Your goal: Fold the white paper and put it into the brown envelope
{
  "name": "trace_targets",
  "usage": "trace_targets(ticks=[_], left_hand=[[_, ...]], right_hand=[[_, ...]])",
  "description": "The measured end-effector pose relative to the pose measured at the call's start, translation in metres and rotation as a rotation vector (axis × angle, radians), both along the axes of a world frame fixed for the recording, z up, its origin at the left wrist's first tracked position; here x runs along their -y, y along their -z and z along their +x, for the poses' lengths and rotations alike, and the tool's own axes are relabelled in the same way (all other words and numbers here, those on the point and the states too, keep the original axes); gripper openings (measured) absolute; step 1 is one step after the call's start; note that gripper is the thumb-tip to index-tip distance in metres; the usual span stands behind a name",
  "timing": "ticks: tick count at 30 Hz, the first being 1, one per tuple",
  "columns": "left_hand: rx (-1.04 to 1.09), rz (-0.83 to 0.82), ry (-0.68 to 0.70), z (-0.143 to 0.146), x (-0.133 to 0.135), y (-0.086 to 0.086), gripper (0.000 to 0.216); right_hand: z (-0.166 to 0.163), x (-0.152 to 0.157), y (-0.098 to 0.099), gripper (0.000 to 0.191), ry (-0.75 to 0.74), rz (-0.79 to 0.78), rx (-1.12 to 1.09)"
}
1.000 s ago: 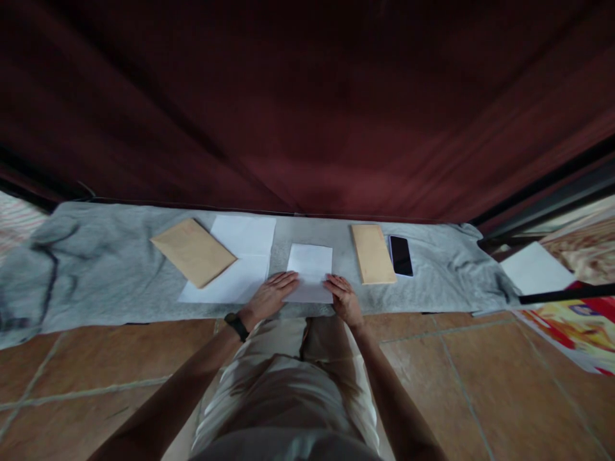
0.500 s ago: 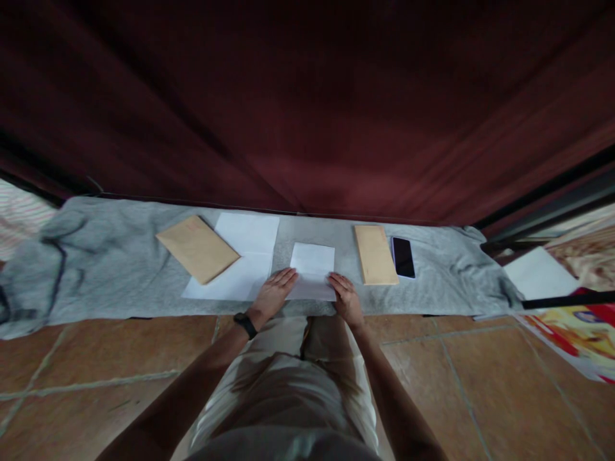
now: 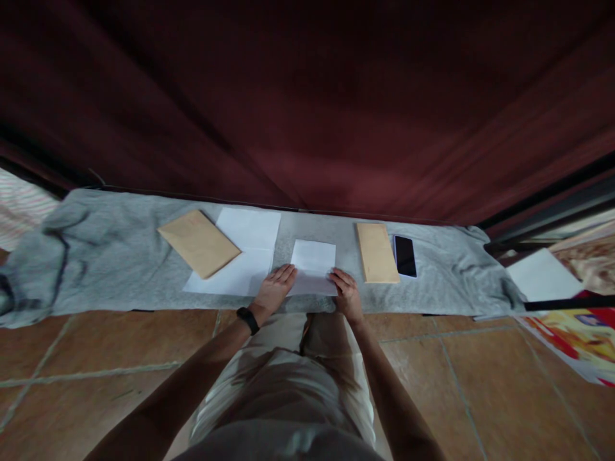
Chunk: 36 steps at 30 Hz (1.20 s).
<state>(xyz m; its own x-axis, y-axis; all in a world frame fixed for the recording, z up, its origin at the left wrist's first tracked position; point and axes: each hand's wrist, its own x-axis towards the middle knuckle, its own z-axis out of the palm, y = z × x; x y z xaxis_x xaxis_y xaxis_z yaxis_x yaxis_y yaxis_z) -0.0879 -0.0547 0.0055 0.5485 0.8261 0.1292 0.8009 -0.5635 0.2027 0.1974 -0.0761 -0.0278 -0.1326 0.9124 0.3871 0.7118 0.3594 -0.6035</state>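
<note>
A creased white sheet of paper [image 3: 314, 256] lies in front of me on a grey cloth, its near part darker than its far part. My left hand [image 3: 275, 287] grips its left edge, fingers together and pointing inward. On the opposite edge, my right hand [image 3: 346, 291] holds the paper with slightly bent fingers. Neither thumb shows clearly. To the left, a larger white sheet [image 3: 254, 262] with a fold line lies partly under a brown envelope [image 3: 198, 243]. Another brown envelope [image 3: 378, 253] rests right of my right hand, beside a dark-screened phone [image 3: 405, 256].
The grey cloth [image 3: 115, 256] covers a long narrow surface, bunched at its left end. Behind it rises a dark red panel [image 3: 307, 128]. At the far right are a white sheet [image 3: 545, 274] and a colourful printed bag or sheet [image 3: 581, 339]. Tiled floor [image 3: 423, 365] lies below.
The view has shifted slightly. Both hands stay at the side edges of the small sheet, and nothing else has visibly moved.
</note>
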Motion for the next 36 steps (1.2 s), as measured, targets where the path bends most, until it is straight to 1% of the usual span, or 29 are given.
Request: trace_targets(ticks=[7,15,18,21,25,27,29,33,35,36], left_hand=[[-0.061,0.041,0.021,0.000,0.000,0.000,0.057],[-0.085,0.046,0.044,0.000,-0.001,-0.003,0.057],[-0.077,0.032,0.032,0.000,-0.001,-0.004,0.058],[-0.059,0.001,0.028,0.000,-0.001,-0.004,0.058],[0.052,-0.057,0.021,-0.002,-0.001,-0.007,0.061],[0.139,-0.080,-0.009,-0.003,-0.002,-0.008,0.061],[0.227,-0.098,-0.063,-0.001,-0.006,-0.009,0.056],[0.396,-0.128,-0.281,0.010,-0.019,-0.007,0.031],[0.470,-0.150,-0.374,0.014,-0.027,-0.005,0.025],[0.497,-0.160,-0.397,0.016,-0.030,-0.003,0.024]], right_hand=[[0.000,-0.007,0.002,0.030,0.035,-0.027,-0.108],[0.001,-0.012,-0.004,0.024,0.035,-0.039,-0.133],[0.000,-0.011,-0.004,0.024,0.043,-0.059,-0.138],[-0.001,-0.007,-0.004,0.028,0.031,-0.062,-0.120],[-0.001,-0.004,-0.006,0.034,0.005,-0.068,-0.118],[-0.001,-0.007,-0.009,0.034,0.024,-0.097,-0.173],[-0.001,-0.012,-0.011,0.030,0.054,-0.135,-0.230],[-0.003,-0.023,-0.015,0.022,0.125,-0.176,-0.226],[-0.007,-0.026,-0.015,0.023,0.164,-0.164,-0.190],[-0.008,-0.027,-0.015,0.024,0.183,-0.151,-0.173]])
